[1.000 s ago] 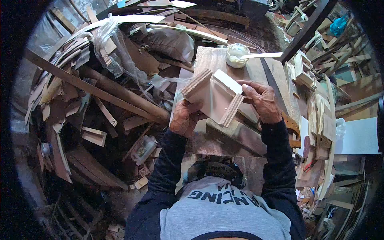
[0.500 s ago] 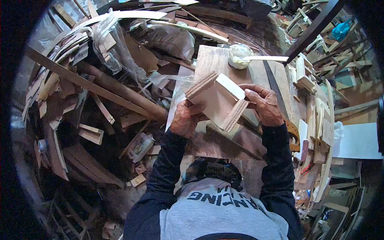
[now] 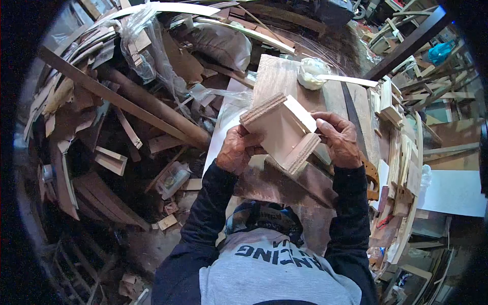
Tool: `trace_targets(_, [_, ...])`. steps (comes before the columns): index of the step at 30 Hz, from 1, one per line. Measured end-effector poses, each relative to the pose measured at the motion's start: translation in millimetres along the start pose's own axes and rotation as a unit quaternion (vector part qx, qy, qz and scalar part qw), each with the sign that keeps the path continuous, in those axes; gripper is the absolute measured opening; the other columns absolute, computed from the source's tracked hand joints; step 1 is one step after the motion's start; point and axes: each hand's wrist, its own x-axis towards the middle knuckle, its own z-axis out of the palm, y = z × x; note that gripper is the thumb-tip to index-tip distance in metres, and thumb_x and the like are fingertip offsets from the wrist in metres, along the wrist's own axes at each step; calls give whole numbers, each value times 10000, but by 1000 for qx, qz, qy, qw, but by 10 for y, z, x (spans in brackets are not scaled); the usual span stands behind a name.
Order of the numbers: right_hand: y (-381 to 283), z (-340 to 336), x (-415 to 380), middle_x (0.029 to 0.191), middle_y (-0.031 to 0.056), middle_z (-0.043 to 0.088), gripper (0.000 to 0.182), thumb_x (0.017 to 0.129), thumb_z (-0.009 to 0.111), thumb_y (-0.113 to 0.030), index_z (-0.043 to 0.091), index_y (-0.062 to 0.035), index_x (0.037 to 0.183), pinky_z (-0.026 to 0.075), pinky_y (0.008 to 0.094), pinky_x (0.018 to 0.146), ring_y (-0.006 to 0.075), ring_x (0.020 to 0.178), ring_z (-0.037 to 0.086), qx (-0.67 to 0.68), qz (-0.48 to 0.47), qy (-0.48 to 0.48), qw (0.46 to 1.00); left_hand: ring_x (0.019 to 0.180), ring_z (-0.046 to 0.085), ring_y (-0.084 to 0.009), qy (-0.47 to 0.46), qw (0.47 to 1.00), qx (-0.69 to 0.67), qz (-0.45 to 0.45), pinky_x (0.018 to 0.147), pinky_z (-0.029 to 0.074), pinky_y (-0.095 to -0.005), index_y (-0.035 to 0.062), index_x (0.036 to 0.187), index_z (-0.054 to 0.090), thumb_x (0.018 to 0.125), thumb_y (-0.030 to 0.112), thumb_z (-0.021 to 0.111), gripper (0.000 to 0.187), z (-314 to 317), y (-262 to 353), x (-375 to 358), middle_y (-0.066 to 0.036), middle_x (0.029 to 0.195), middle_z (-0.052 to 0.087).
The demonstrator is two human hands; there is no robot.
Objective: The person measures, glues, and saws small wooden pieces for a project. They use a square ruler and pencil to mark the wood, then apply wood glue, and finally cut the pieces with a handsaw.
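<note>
Both my hands hold up a small open wooden box (image 3: 277,132) over the workbench. It has a smooth flat base, thick plywood-edged sides at left and right, and a pale strip (image 3: 301,113) along its far side. My left hand (image 3: 237,150) is closed around the left side, its thumb on the base and the other fingers partly hidden underneath. My right hand (image 3: 339,142) pinches the far right corner, thumb and forefinger at the end of the pale strip. Beyond the box, a tub of pale paste (image 3: 312,73) stands on the bench with a flat stick (image 3: 351,80) across it.
A handsaw with a dark blade (image 3: 352,109) and orange handle (image 3: 373,180) lies right of my right hand. Stacked wood strips (image 3: 404,173) line the bench's right side. Scrap wood and plastic sheeting (image 3: 147,48) fill the left. A dark post (image 3: 414,43) slants at upper right.
The view has shifted slightly, moving the bench a little right and down. The box has turned slightly, its right side tipping lower. Both hands keep their places on it.
</note>
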Motion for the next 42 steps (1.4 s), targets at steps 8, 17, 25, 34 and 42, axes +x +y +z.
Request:
trace_targets(8, [-15,27,-45,990,113,651,215,893,580,-86,601,30,1071,547,269,733,141,798,642,20,4,27,999,945,642,-228,12,999,-27,20,753,591,-365,-38,1160,536,799,38,639,384,16,-34,-28,-136,1070,620])
trace_targets(17, [-170,23,-152,904,104,652,223,912,534,-107,590,19,1088,567,268,658,151,796,654,41,-20,95,994,859,656,-203,90,993,-73,2,720,570,-331,0,1184,524,843,64,611,357,14,-13,58,-103,1003,642])
trace_targets(25, [-111,-67,-259,863,73,658,198,909,543,-125,616,-23,1062,556,262,643,137,756,649,27,-23,132,991,825,659,-203,86,993,-12,82,725,569,-313,-46,1040,591,833,35,612,224,-172,-75,436,-118,973,646])
trace_targets(34, [-119,-152,-299,947,117,655,224,906,538,-116,609,-9,1089,548,250,611,165,757,666,39,-9,136,990,809,664,-259,161,975,117,102,689,597,-358,-87,1042,565,845,31,604,233,-225,-131,519,-162,967,634])
trace_targets(42, [-136,-130,-236,973,122,650,237,929,511,-127,596,-9,1117,503,204,484,162,707,668,54,-29,112,992,684,682,-284,228,958,129,-115,499,583,-313,-110,1032,568,857,102,623,281,2,222,347,-217,937,647])
